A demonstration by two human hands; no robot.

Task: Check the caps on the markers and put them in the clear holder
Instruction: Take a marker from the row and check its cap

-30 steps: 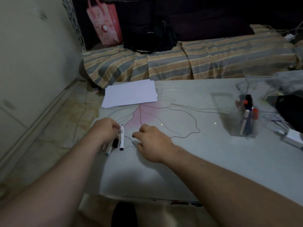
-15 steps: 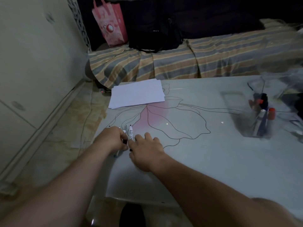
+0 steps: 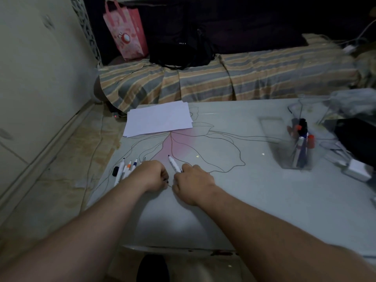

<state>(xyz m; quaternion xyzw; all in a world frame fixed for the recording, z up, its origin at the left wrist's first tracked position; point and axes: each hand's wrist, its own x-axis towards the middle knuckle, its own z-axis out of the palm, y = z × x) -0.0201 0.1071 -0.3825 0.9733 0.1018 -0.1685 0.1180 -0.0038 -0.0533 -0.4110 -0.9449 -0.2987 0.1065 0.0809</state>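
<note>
At frame centre, the right hand [image 3: 192,183] pinches an uncapped white marker [image 3: 174,164] on the table [image 3: 244,200]; the left hand [image 3: 151,175] curls beside it. More markers [image 3: 126,169] lie left; the clear holder [image 3: 299,143] stands right.

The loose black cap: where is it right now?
In the head view, the loose black cap lies on the table near its left edge, just left of the row of uncapped markers and further left of the left hand.

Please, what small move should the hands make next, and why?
Probably press a cap onto the marker in the right hand: its dark tip looks bare. The left hand seems to grip something small and dark, perhaps the cap; a loose cap also lies nearby.
</note>
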